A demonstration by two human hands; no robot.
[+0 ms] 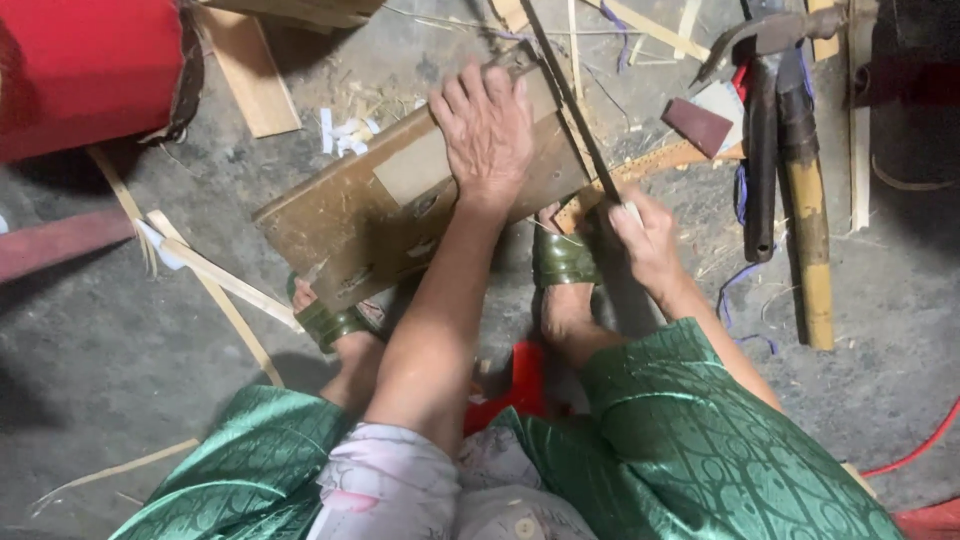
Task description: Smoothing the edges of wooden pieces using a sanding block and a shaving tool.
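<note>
My left hand [487,130] lies flat, fingers spread, pressing on a brown wooden board [360,215] that rests tilted across my feet in green sandals [562,258]. A thin bamboo strip seems to be pinned under its fingertips at the board's far edge. My right hand [645,240] is closed around the handle of a long dark blade [565,95], which runs up and away along the board's right edge. Below are my knees in green patterned cloth.
A hammer [765,40], a dark bar [760,160] and a bamboo-handled tool [808,210] lie on the concrete floor at right. A red drum [90,70] stands upper left. Bamboo slivers and wood strips [215,285] are scattered about. A red cable [915,455] runs lower right.
</note>
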